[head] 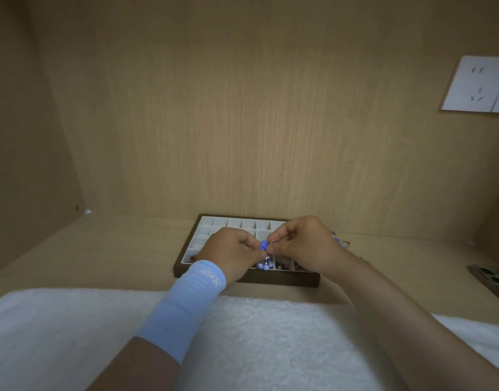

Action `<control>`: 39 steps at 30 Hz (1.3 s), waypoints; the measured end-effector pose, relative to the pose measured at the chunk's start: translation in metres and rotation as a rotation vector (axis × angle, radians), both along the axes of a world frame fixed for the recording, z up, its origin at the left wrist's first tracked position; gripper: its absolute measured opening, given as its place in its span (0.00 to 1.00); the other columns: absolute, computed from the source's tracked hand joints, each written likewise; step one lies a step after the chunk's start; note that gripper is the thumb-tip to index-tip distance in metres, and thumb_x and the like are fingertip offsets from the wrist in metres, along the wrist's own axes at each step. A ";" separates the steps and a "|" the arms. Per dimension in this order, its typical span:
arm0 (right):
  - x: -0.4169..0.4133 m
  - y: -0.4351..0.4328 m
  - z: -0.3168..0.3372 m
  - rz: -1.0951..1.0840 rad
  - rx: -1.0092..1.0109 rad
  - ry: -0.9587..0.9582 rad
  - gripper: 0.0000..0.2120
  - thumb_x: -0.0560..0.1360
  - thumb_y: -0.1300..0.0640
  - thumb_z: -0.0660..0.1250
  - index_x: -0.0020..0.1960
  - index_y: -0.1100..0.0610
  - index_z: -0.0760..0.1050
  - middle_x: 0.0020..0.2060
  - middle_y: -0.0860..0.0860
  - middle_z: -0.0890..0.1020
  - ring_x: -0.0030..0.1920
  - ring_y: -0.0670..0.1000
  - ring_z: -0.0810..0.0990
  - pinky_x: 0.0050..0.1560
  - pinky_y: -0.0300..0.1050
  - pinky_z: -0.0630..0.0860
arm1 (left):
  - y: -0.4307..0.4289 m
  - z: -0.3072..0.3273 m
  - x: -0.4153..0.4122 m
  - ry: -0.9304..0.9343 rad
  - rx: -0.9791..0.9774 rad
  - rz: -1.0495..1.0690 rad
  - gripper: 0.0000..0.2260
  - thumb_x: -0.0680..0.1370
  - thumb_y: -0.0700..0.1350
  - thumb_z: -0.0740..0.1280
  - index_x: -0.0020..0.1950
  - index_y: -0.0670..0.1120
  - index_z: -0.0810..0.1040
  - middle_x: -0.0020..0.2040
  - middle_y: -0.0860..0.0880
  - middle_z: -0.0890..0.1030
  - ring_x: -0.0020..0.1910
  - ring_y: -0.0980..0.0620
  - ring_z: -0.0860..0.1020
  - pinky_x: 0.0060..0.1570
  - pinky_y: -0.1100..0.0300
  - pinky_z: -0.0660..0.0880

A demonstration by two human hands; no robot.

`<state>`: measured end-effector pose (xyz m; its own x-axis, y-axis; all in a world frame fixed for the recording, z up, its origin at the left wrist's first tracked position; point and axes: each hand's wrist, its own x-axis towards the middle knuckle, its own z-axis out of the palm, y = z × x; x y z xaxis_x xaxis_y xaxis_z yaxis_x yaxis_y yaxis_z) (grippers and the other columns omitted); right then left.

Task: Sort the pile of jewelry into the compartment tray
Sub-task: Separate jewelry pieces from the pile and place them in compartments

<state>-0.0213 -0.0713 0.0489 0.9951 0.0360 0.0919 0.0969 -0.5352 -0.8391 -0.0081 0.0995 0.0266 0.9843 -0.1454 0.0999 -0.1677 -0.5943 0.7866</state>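
The small blue piece [263, 245] could slip into a wrong compartment, since only fingertips hold it above the tray [285, 279]. The left hand [231, 252] pinches it from 9 o'clock and the right hand [304, 244] from 3 o'clock, fingers curled tight. The remaining pile [343, 244] lies at the tray's 3 o'clock.

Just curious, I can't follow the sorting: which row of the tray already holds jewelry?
The nearest row of the dark wooden, white-lined compartment tray: small bluish-white beads and darker pieces lie there, while the farthest row's cells look bare.
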 end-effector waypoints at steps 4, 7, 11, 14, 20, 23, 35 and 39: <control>0.006 -0.001 -0.009 -0.007 -0.126 -0.069 0.07 0.69 0.61 0.79 0.37 0.51 0.84 0.35 0.55 0.86 0.32 0.48 0.80 0.40 0.46 0.80 | -0.001 -0.003 0.002 -0.051 0.093 -0.011 0.05 0.73 0.52 0.73 0.37 0.57 0.80 0.35 0.59 0.81 0.41 0.59 0.80 0.48 0.61 0.76; 0.006 0.000 -0.013 0.016 -0.206 -0.124 0.06 0.69 0.60 0.79 0.38 0.51 0.85 0.34 0.48 0.85 0.30 0.39 0.78 0.39 0.40 0.79 | -0.001 -0.005 0.004 -0.065 0.144 -0.014 0.05 0.73 0.52 0.73 0.37 0.58 0.80 0.37 0.59 0.82 0.43 0.58 0.80 0.51 0.58 0.78; 0.007 0.002 -0.020 0.022 -0.341 -0.168 0.07 0.70 0.56 0.78 0.37 0.46 0.83 0.36 0.44 0.85 0.35 0.41 0.80 0.44 0.43 0.79 | -0.002 -0.007 0.006 -0.092 0.209 -0.034 0.04 0.73 0.50 0.72 0.40 0.57 0.79 0.40 0.56 0.83 0.43 0.55 0.80 0.52 0.56 0.79; 0.007 0.002 -0.021 0.021 -0.452 -0.221 0.04 0.71 0.54 0.76 0.40 0.46 0.84 0.37 0.43 0.84 0.38 0.44 0.81 0.45 0.47 0.80 | 0.000 -0.007 0.007 -0.136 0.241 -0.043 0.03 0.77 0.49 0.68 0.46 0.58 0.78 0.45 0.55 0.82 0.46 0.54 0.79 0.53 0.54 0.78; 0.003 0.001 -0.013 0.179 -0.697 -0.166 0.09 0.76 0.51 0.67 0.52 0.42 0.85 0.43 0.40 0.82 0.48 0.45 0.80 0.50 0.45 0.78 | 0.012 -0.011 0.005 -0.210 0.283 -0.157 0.08 0.78 0.45 0.65 0.47 0.59 0.78 0.46 0.59 0.80 0.45 0.59 0.77 0.46 0.65 0.72; 0.001 -0.003 -0.003 0.169 -0.650 -0.128 0.12 0.77 0.56 0.65 0.53 0.44 0.85 0.41 0.39 0.79 0.43 0.40 0.78 0.47 0.37 0.74 | 0.014 -0.013 0.004 -0.262 0.295 -0.175 0.07 0.77 0.46 0.67 0.45 0.59 0.78 0.43 0.61 0.78 0.41 0.62 0.72 0.42 0.67 0.68; 0.000 -0.005 -0.007 0.162 -0.707 -0.160 0.16 0.72 0.58 0.62 0.48 0.43 0.85 0.43 0.40 0.78 0.51 0.48 0.80 0.50 0.44 0.76 | 0.008 -0.018 0.001 -0.377 0.380 -0.207 0.09 0.78 0.51 0.65 0.55 0.59 0.83 0.51 0.61 0.75 0.57 0.58 0.67 0.60 0.60 0.69; 0.001 -0.005 -0.009 0.172 -0.693 -0.124 0.15 0.73 0.57 0.62 0.48 0.43 0.85 0.44 0.40 0.77 0.51 0.48 0.80 0.51 0.45 0.77 | 0.008 -0.019 0.001 -0.354 0.391 -0.206 0.09 0.78 0.51 0.65 0.56 0.59 0.82 0.53 0.60 0.75 0.58 0.58 0.68 0.61 0.59 0.70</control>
